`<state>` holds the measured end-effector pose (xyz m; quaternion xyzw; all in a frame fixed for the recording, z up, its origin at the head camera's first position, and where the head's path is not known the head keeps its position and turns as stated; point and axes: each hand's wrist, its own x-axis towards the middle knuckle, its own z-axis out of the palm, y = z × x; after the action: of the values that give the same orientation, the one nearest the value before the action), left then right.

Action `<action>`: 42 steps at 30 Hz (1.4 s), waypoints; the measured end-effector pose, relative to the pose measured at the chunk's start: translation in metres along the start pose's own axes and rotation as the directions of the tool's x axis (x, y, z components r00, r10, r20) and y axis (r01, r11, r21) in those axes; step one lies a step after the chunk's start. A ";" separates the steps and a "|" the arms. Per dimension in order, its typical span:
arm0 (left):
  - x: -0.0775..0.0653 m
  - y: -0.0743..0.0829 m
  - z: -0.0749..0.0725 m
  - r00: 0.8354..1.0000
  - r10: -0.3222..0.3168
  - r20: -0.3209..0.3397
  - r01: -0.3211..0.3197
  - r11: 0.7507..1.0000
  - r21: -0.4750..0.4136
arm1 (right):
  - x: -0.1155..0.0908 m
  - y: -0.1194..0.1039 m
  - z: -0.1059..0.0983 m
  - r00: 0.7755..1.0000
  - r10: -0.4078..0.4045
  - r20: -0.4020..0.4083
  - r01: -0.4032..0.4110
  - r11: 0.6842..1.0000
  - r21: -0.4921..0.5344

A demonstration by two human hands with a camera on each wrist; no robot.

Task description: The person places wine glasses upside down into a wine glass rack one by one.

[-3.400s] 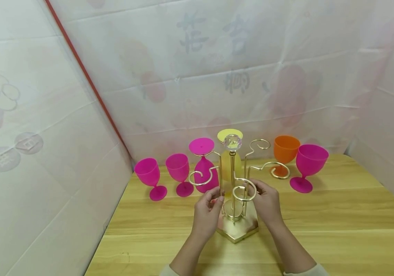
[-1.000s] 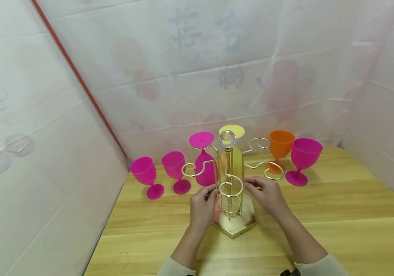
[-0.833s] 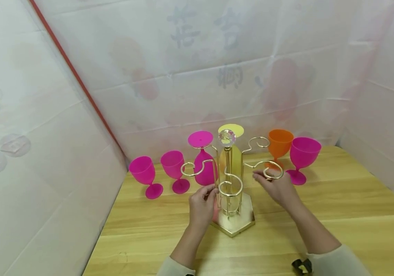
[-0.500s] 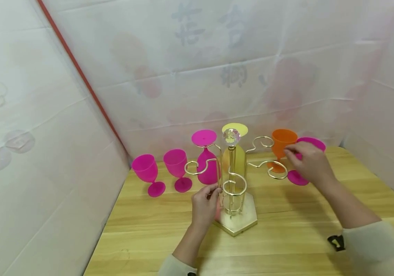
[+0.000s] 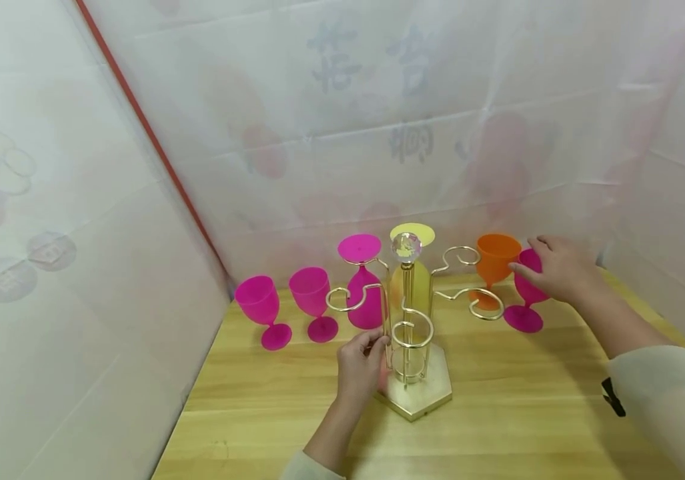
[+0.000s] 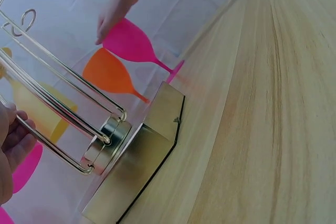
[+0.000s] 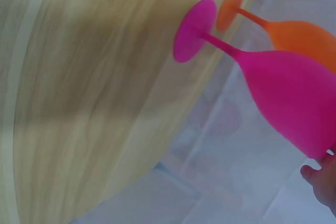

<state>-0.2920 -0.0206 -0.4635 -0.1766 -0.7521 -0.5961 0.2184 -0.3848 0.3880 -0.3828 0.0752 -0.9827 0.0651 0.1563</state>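
Note:
A gold wire goblet rack [image 5: 417, 400] with a hexagonal base and a clear faceted knob [image 5: 406, 247] stands mid-table. My left hand [image 5: 357, 370] pinches one of its upright rods. An upside-down pink goblet [image 5: 366, 303] and an upside-down yellow goblet [image 5: 419, 287] hang by their feet in its back loops; the other loops hold nothing. At the right, my right hand [image 5: 567, 273] is spread at the bowl of an upright pink goblet [image 5: 522, 285], thumb to the left of the rim. The goblet's foot rests on the table; in the right wrist view few fingers [image 7: 323, 179] show.
An orange goblet [image 5: 494, 263] stands upright just left of the right-hand pink one. Two more upright pink goblets, a left one [image 5: 258, 303] and another [image 5: 311, 293] beside it, stand left of the rack. Behind the wooden table [image 5: 246, 433] hangs a pale printed sheet [image 5: 342, 153].
My right hand has let go of the rack and moved right to the pink goblet. My left hand stays on the rod. The rack has turned slightly since the earliest frame.

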 end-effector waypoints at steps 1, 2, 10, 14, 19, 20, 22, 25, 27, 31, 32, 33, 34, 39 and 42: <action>-0.001 -0.001 0.000 1.000 -0.013 0.003 0.013 1.000 -0.011 | 0.000 0.001 0.002 1.000 0.004 0.015 -0.004 1.000 0.005; -0.001 -0.001 0.000 1.000 -0.024 0.007 0.024 1.000 -0.018 | 0.000 0.002 0.004 1.000 0.007 0.028 -0.008 1.000 0.008; -0.002 -0.002 -0.002 0.998 -0.063 0.015 0.064 0.997 -0.039 | 0.000 0.003 0.014 0.997 0.029 0.075 -0.030 1.000 0.010; 0.003 -0.001 -0.003 0.997 -0.072 0.011 0.073 0.996 -0.044 | 0.006 0.002 0.015 0.999 0.023 0.042 -0.023 1.000 0.001; 0.004 -0.003 -0.001 0.997 -0.079 -0.003 0.079 0.996 -0.031 | 0.011 0.001 0.016 0.999 -0.005 0.036 0.006 1.000 -0.029; 0.004 -0.003 -0.001 0.997 -0.080 -0.006 0.080 0.996 -0.029 | 0.011 0.001 0.018 0.999 -0.007 0.040 0.008 0.999 -0.032; 0.002 -0.004 -0.002 0.997 -0.079 -0.003 0.079 0.996 -0.032 | 0.010 0.000 0.020 0.999 -0.006 0.045 0.008 0.999 -0.039; -0.001 -0.004 -0.003 0.998 -0.069 0.006 0.069 0.997 -0.038 | 0.007 0.000 0.022 0.998 0.004 0.069 -0.001 0.999 -0.038; -0.001 -0.003 -0.003 0.998 -0.061 0.009 0.061 0.997 -0.039 | 0.006 0.000 0.021 0.997 0.014 0.082 -0.011 0.999 -0.039; -0.001 -0.003 -0.003 0.999 -0.048 0.002 0.048 0.998 -0.030 | 0.005 0.001 0.019 0.997 0.022 0.075 -0.020 0.999 -0.030; 0.000 -0.003 -0.003 0.999 -0.045 0.001 0.045 0.999 -0.029 | 0.005 0.000 0.018 0.997 0.024 0.068 -0.023 0.999 -0.024; 0.000 -0.003 -0.003 0.999 -0.045 0.001 0.045 0.999 -0.028 | 0.005 0.000 0.017 0.998 0.025 0.059 -0.024 1.000 -0.014; 0.001 -0.002 -0.003 0.999 -0.046 0.003 0.046 0.999 -0.027 | 0.004 0.001 0.016 0.998 0.026 0.053 -0.026 1.000 -0.005; 0.003 -0.002 -0.002 0.999 -0.046 0.017 0.047 0.998 -0.034 | 0.000 0.003 0.010 0.999 0.043 0.007 -0.043 0.997 0.058; 0.003 -0.002 -0.002 0.998 -0.057 0.017 0.058 0.998 -0.040 | -0.003 0.000 0.008 0.999 0.029 -0.038 -0.026 0.997 0.079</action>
<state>-0.2956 -0.0229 -0.4630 -0.1642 -0.7465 -0.6157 0.1914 -0.3838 0.3873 -0.3910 0.0663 -0.9771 0.1072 0.1716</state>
